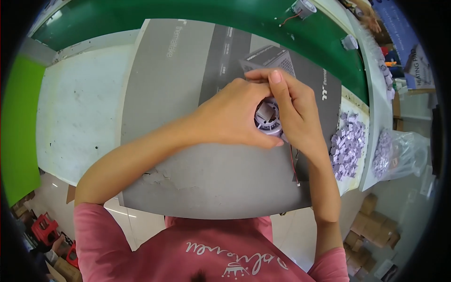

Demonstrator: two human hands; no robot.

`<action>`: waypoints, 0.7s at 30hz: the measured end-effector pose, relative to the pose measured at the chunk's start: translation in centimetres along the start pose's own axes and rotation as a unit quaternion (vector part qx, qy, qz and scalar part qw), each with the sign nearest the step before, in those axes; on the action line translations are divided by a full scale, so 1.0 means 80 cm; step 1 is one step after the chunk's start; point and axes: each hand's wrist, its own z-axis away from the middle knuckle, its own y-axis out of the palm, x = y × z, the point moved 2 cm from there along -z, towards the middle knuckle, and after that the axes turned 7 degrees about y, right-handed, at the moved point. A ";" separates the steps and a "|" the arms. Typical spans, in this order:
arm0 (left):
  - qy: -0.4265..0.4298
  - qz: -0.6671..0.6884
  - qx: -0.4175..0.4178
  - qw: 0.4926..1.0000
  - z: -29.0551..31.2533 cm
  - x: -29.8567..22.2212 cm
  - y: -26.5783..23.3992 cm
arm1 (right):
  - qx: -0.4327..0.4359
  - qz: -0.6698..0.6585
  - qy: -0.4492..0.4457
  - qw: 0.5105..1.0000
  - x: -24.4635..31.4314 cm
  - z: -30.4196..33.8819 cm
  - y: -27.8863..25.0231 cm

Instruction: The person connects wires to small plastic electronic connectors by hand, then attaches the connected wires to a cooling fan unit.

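Observation:
A round lavender plastic housing with a squarish metallic piece in its middle sits between my hands over the grey printed cardboard sheet. My left hand curls around its left side, thumb along the near edge. From the right, my right hand closes against it, fingers bent over the far side and meeting the left fingertips. Much of the housing's rim is hidden by the fingers. Thin red and black wires trail from it toward me and end in a small white connector.
Small lavender plastic pieces lie heaped at the right, beside a clear plastic bag. Two similar round units stand on the green surface at the back. Cardboard boxes are on the floor at right.

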 end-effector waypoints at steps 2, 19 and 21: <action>-0.015 -0.009 -0.001 1.000 0.000 -0.001 0.001 | -0.024 0.027 0.016 0.999 0.000 0.000 0.002; -0.012 -0.071 0.019 0.997 -0.006 -0.004 0.004 | -0.209 -0.177 -0.006 0.962 -0.012 0.000 0.004; -0.018 -0.047 0.016 0.999 -0.005 0.001 0.005 | -0.220 -0.124 -0.020 0.967 -0.002 -0.004 0.003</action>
